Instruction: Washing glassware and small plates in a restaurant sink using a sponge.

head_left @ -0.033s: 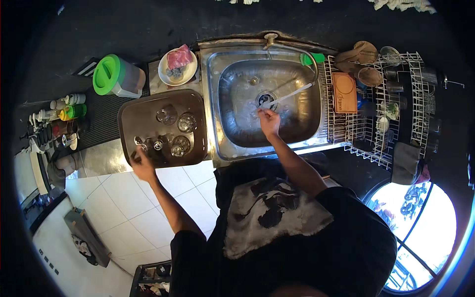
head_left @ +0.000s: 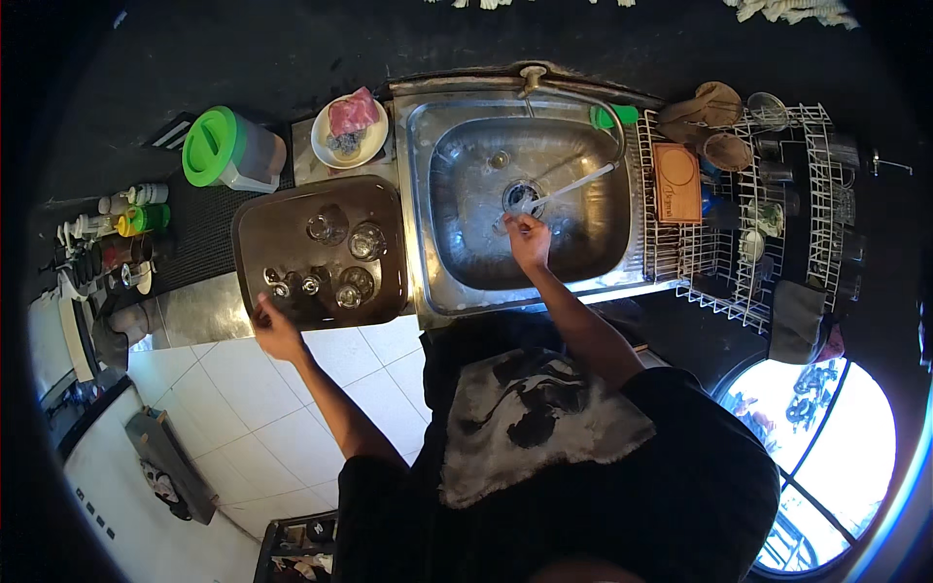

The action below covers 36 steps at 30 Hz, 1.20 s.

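My left hand (head_left: 279, 333) is at the near left corner of a dark brown tray (head_left: 389, 209), its fingers curled at the rim. Several clear glass vessels sit in the tray, among them a rounded one (head_left: 366, 241) and another (head_left: 354, 288) close to the near edge. Over the metal sink (head_left: 593, 257), my right hand (head_left: 530, 243) is closed, fingertips pinched together just near of the drain. Whatever lies between those fingertips is too small or too clear to make out. Water (head_left: 573, 185) runs from the curved faucet (head_left: 620, 146) toward the drain, close beside my right fingers.
A white dish (head_left: 374, 148) with a pink cloth-like piece stands behind the tray. Left of it is a pitcher with a green lid (head_left: 212, 148). A white wire rack (head_left: 714, 282) with cups and a wooden board (head_left: 677, 185) flanks the sink on the right.
My left hand has shifted slightly left and nearer, from above the small glassware to the tray's corner. My right hand has barely moved.
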Tool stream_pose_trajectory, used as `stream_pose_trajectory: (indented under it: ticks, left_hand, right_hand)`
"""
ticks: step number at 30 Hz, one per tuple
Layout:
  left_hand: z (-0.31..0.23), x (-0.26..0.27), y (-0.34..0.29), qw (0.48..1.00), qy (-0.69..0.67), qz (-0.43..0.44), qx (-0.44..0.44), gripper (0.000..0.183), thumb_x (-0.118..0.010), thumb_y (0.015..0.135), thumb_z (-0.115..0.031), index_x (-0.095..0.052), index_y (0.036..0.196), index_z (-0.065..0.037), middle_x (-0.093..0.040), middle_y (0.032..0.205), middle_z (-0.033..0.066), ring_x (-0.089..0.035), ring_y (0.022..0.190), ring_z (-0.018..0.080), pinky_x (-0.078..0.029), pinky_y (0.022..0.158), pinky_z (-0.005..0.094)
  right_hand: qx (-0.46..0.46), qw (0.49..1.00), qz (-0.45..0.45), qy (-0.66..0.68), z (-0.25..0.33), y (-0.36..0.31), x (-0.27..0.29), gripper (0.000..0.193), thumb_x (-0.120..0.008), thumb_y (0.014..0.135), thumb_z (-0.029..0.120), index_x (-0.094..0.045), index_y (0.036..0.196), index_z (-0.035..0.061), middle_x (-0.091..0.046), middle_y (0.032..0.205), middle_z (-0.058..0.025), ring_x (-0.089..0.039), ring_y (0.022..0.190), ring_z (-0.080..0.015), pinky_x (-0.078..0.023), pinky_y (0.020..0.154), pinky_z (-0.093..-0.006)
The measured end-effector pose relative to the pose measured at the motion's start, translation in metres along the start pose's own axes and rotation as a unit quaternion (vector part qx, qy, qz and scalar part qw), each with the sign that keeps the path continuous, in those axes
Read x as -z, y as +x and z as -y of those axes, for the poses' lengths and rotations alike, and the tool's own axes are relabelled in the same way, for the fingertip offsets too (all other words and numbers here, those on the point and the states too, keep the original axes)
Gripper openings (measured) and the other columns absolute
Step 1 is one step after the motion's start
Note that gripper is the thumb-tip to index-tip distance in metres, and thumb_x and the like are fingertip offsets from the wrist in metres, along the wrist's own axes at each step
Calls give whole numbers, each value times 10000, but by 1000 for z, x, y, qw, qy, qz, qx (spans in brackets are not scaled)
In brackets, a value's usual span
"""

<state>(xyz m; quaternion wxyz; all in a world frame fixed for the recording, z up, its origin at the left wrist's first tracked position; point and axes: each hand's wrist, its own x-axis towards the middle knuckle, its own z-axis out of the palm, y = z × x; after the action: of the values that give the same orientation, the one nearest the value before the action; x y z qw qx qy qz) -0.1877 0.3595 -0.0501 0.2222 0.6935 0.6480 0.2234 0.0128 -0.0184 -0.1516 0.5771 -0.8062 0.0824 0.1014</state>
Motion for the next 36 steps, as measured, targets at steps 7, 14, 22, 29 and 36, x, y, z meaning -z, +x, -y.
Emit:
stream_pose_trajectory:
  ticks: [7,14,22,29,36]
  left_hand:
    - [-105,-8,-112,934,-295,163,-122,81,-586,884,-76,-622,911,-9,-634,851,54,-571,732,137,-464,687,262]
    - [-105,-139,-243,780,-93,607,-120,573,-540,878,-520,-458,1158,-28,-658,779,209,-657,726,371,-502,655,454]
    - [-91,-153,-275,829,-13,496,-260,490,-539,854,-499,-544,1005,-33,-653,857,232,-644,807,412,-511,700,503]
    - [-52,-162,-249,739,173,598,-258,631,-627,719,-596,-668,943,-8,-666,957,216,-647,932,362,-523,802,446]
    - [-76,-128,-235,781,83,587,-194,621,-611,704,-629,-693,951,-66,-672,951,206,-648,927,357,-514,800,460]
  right_hand:
    - [-268,928,-26,257,25,5,6,334,-583,901,362,-580,785,49,-631,730,-66,-653,691,-203,-500,652,-329]
    - [-290,918,74,261,30,-2,2,240,-567,897,280,-528,731,110,-522,635,-4,-559,587,-149,-432,551,-272]
    - [-63,969,177,-162,6,22,29,222,-588,870,339,-572,839,119,-583,666,-75,-586,604,-221,-468,560,-351]
    - [347,877,171,-286,104,47,-66,172,-576,808,164,-614,962,95,-643,929,-129,-620,867,-347,-498,754,-451]
    - [536,765,248,-257,185,115,-210,515,-543,730,11,-481,1240,51,-465,1304,-128,-447,1203,-314,-394,1005,-409]
